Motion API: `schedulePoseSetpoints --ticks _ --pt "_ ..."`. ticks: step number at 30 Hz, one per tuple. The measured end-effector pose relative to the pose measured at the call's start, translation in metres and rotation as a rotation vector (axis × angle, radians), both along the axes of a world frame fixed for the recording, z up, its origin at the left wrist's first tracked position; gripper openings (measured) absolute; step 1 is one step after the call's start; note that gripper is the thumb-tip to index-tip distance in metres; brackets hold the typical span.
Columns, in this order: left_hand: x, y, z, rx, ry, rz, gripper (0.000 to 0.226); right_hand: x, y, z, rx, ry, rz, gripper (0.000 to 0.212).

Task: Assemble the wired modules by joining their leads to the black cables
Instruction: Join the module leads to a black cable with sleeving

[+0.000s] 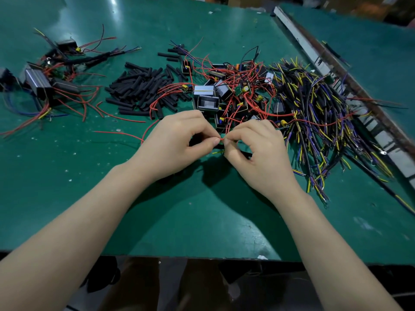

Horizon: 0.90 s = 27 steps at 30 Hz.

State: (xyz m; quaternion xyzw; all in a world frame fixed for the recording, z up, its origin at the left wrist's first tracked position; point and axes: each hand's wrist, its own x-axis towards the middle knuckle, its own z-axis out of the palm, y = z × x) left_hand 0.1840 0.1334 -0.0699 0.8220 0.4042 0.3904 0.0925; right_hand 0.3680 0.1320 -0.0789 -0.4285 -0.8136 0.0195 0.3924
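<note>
A thin red lead [221, 139] is pinched between thumb and forefinger of the left hand [177, 142] and, at its other side, between the fingertips of the right hand [258, 151]. The two pinches almost meet, with only a short stretch of red wire seen between them. All fingers of both hands are curled inward; neither hand is spread.

Just below the pinch point a yellow wire end [217, 151] is seen, and a black cable [243, 153] runs under the right fingers. Whether the cable is gripped or merely lying beneath the hand cannot be told.

Just beyond the fingertips a heap of wired modules [215, 95] with tangled red leads is noted on the green table [202, 221]. To the right of the right fingers a large bundle of black cables [318, 122] with yellow and blue cores is spread out. Beyond and to the left of the left fingers lies a pile of short black sleeves [139, 86]. Well apart, far left of the left hand, a cluster of assembled units [49, 79] with red leads is recorded.
</note>
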Motion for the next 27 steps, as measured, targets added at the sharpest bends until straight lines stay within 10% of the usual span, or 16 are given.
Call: schedulePoseSetpoints --ticks 10,27 --pt "0.002 -0.002 0.000 0.200 0.110 0.004 0.010 -0.003 -0.005 0.007 -0.290 0.230 -0.005 0.013" --pt "-0.001 -0.003 -0.001 0.092 -0.036 0.029 0.012 0.005 -0.002 0.007 -0.083 0.106 0.081 0.010"
